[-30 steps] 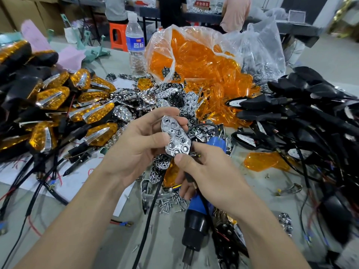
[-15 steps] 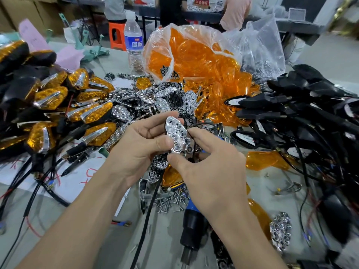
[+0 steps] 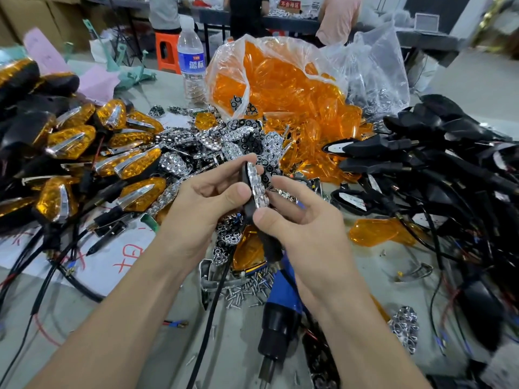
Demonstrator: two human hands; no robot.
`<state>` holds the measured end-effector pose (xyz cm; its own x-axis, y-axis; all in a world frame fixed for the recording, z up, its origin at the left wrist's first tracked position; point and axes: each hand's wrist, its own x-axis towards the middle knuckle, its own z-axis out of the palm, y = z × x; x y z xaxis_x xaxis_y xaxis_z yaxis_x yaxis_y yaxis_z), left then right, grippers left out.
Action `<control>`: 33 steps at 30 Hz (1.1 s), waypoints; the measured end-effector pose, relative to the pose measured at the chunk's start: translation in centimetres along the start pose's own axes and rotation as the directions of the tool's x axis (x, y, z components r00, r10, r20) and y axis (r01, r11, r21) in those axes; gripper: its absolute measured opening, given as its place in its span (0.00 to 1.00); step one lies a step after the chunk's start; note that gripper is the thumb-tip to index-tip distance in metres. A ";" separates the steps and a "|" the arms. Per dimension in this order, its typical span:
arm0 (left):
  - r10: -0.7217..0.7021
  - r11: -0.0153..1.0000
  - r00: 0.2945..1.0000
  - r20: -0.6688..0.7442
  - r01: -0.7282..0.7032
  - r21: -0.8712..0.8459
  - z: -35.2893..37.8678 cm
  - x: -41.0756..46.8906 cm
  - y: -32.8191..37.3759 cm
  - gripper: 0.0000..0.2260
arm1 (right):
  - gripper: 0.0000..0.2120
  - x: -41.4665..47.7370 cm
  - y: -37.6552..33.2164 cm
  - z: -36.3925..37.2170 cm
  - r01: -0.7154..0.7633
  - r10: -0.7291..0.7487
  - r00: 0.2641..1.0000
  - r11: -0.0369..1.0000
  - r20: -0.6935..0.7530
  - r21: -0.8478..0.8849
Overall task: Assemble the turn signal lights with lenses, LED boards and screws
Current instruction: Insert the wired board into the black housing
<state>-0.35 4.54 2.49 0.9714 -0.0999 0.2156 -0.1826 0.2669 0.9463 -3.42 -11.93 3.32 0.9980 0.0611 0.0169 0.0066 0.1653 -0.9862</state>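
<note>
Turning since half a second ago: the chrome plate (image 3: pixel 257 186) was facing the camera and is now showing almost edge-on, sitting against a black shell (image 3: pixel 245 175) on its left side. Left hand (image 3: pixel 207 203) is gripping shell and plate, thumb across the front, fingertips wrapping behind the top end. Long axis is running from the wrists up and away, top tipping slightly left. Right hand (image 3: pixel 303 220) is pinching the plate's lower end, forefinger lying along its right edge. Both hands are touching it, equally near. Probably pressing the plate into the shell. Screws (image 3: pixel 247 290) and blue driver (image 3: pixel 280 304) are lying below the right hand, untouched, with a loose orange lens (image 3: pixel 376 231) to its right.
</note>
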 end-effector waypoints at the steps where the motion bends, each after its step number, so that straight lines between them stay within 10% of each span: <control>1: 0.026 0.998 1.000 -0.014 -0.026 0.050 0.2 -0.1 0.1 0.28 | 0.25 0.1 -0.2 -0.1 -0.065 0.061 0.997 0.992 0.037 0.112; 7: 0.203 0.943 0.970 -0.133 -0.157 0.292 0.9 -0.5 -0.5 0.18 | 0.26 0.0 -0.3 0.3 -0.268 0.236 0.963 0.897 0.132 0.351; 19: 0.143 0.967 0.989 -0.033 -0.133 0.218 0.8 -0.4 -0.1 0.20 | 0.08 0.1 -0.2 -0.2 -0.143 0.136 0.990 0.968 0.045 0.206; 33: -0.165 0.986 0.982 -0.097 0.164 -0.016 0.6 0.1 -0.6 0.13 | 0.15 0.3 0.6 0.4 0.018 -0.016 0.997 1.000 -0.071 0.024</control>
<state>-0.25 3.82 2.02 0.9983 -0.0496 0.0320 -0.0179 0.2622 0.9649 -3.15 -11.47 2.82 0.9997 -0.0114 0.0214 0.0232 0.1899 -0.9815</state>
